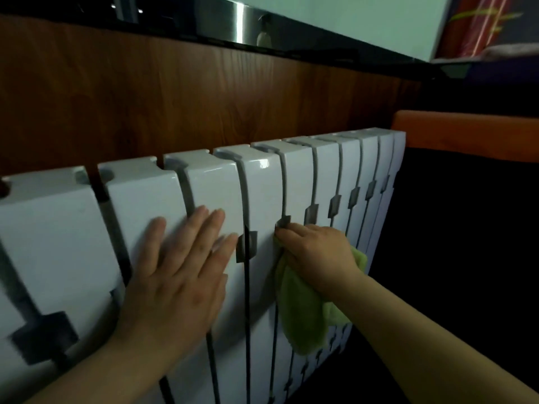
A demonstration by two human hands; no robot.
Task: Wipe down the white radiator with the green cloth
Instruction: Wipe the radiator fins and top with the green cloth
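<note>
The white radiator (67,228) spans the view from the left edge to the right of centre, made of several upright sections with dark gaps between them. My left hand (178,275) lies flat on its front with fingers straight and spread. My right hand (318,249) grips the green cloth (303,313) and presses it against the gap between two middle sections. Most of the cloth hangs loose below that hand.
A brown wood-grain panel (175,106) rises behind the radiator, under a dark ledge with a shiny metal strip (236,21). An orange padded edge (466,129) stands just right of the radiator. The area below it is dark.
</note>
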